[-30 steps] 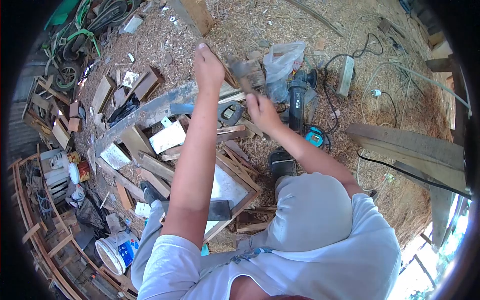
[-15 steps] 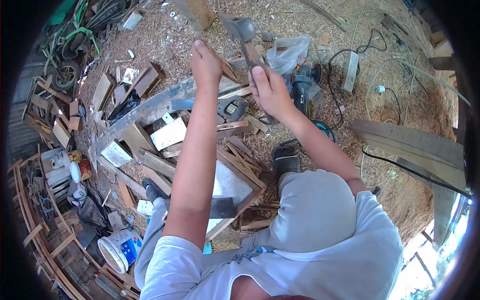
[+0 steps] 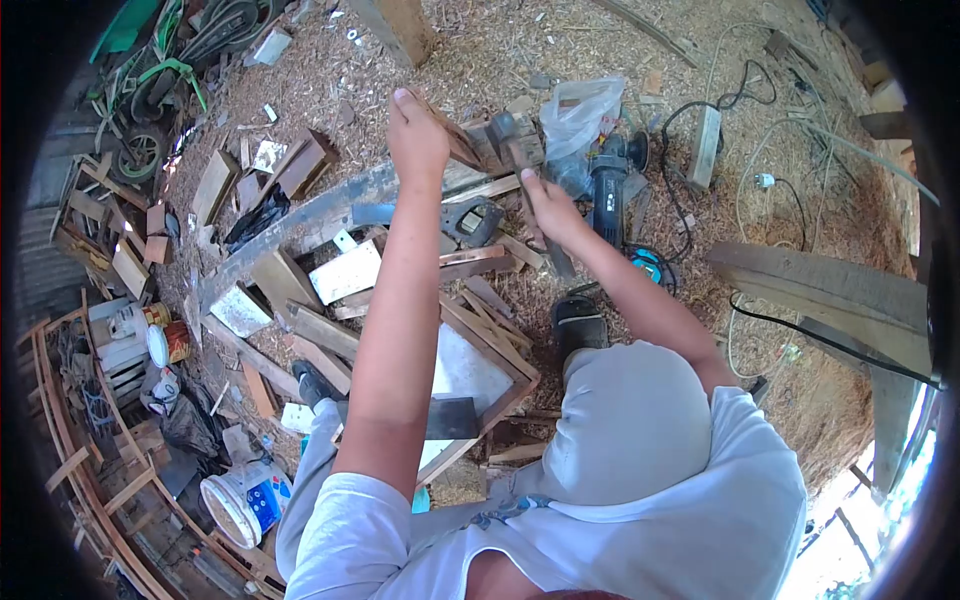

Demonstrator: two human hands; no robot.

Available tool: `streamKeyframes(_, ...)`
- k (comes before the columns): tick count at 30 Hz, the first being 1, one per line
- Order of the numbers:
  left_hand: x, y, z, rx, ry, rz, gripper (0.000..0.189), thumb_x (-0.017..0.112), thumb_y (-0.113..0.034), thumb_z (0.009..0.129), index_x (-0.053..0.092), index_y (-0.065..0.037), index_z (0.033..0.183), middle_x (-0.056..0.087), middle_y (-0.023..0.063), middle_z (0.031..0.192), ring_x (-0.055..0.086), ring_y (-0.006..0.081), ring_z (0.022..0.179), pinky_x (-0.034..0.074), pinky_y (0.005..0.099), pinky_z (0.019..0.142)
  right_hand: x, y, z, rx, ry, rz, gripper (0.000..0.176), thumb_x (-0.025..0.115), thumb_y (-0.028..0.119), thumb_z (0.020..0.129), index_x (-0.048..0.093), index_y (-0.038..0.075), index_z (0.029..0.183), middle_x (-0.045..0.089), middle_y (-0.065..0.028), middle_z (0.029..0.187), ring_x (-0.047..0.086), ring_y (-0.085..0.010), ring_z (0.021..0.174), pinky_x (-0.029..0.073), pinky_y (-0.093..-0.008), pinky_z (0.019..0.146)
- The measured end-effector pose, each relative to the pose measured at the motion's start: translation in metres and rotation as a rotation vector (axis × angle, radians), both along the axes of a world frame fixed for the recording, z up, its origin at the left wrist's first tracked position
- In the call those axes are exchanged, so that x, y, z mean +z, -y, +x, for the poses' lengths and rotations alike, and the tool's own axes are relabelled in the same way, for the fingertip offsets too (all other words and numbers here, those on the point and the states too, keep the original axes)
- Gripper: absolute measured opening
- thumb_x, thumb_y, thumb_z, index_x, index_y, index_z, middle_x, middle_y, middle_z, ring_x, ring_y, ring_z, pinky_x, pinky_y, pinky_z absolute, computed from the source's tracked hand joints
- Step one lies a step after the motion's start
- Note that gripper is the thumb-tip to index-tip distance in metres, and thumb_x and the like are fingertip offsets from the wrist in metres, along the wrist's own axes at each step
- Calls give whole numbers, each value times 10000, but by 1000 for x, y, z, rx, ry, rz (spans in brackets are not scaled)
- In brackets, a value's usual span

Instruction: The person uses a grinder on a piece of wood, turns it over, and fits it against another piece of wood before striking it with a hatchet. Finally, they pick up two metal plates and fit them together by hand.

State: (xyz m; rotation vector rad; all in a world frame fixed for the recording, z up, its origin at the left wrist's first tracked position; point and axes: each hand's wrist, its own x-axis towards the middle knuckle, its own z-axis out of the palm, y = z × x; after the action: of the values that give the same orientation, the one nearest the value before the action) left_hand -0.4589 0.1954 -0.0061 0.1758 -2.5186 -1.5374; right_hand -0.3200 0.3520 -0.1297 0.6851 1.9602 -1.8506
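My left hand is wrapped round a short piece of wood, tilted, with its lower end close over a long weathered beam. In my right hand is the wooden handle of a hatchet. Its metal head is just right of the wood piece, and part of the blade side is hard to see against the beam. Below the hands lies a handsaw with a dark grip and bluish blade. An angle grinder rests to the right of my right hand.
A clear plastic bag lies beyond the grinder. Cables run past a white power strip. Wood offcuts and a framed panel lie before my legs. A white bucket stands at left, a thick plank at right.
The hatchet has swung down from above the beam to beside the wood piece, my right hand lowering with it. My left hand still holds the wood in nearly the same place.
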Motion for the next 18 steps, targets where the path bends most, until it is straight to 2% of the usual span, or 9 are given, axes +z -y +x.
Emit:
streamKeyframes(5,4,-2,4,3,3,-42,516,276,-372,1106,612,12,1177,670,285,1104,608,500,1066,447,533,938,122,-1,-14,-27,-343,-155,550,428,526,1099,538,50,847,497,-1,627,481,-103,516,387,-285,481)
streamKeyframes(8,7,-3,3,4,39,-1,505,280,-373,1105,610,6,1154,673,270,1063,612,495,1027,446,538,915,123,5,-12,-62,-574,-201,500,446,485,1103,532,60,856,480,22,662,442,-70,557,376,-265,504)
streamKeyframes(10,8,-4,6,21,-13,-38,512,285,-380,1101,616,4,1173,679,272,1076,618,495,1042,454,532,919,66,8,-2,22,-595,-49,518,464,469,1097,612,-5,948,611,-72,717,594,-172,645,475,-323,615)
streamKeyframes(11,9,-4,6,23,-15,-38,512,285,-380,1101,616,4,1173,679,272,1076,618,495,1042,454,532,919,36,11,2,44,-557,232,602,462,499,1082,658,-69,1102,719,-205,873,705,-326,839,531,-417,785)
streamKeyframes(12,10,-5,6,-21,32,-79,515,293,-386,1099,619,2,1188,679,282,1105,616,499,1072,454,537,930,27,11,6,46,-559,235,602,462,499,1082,658,-69,1102,719,-205,873,705,-326,839,531,-417,785)
streamKeyframes(14,8,-16,6,-66,64,-116,519,301,-393,1097,622,1,1202,679,292,1134,615,504,1101,455,542,942,12,7,6,297,-142,359,708,450,560,1063,634,-100,1241,720,-311,1032,695,-425,1058,506,-472,935)
streamKeyframes(15,3,-26,8,-43,-19,-114,517,309,-399,1096,623,-9,1223,676,299,1159,610,511,1122,454,553,949,-15,12,5,232,-211,373,738,415,641,1046,668,-51,1069,705,-207,825,703,-341,793,543,-461,750)
streamKeyframes(16,2,-32,15,-17,-89,-114,516,317,-406,1094,623,-20,1244,673,307,1183,606,518,1142,453,564,956,-7,17,6,226,-206,361,738,415,641,1046,668,-51,1069,705,-207,825,703,-341,793,543,-461,750)
streamKeyframes(18,6,-37,16,-34,-23,-146,510,325,-412,1095,611,-24,1261,669,317,1190,599,535,1141,450,584,951,17,8,3,23,178,-286,683,402,683,1036,589,45,879,554,-64,642,560,-221,535,482,-399,535)
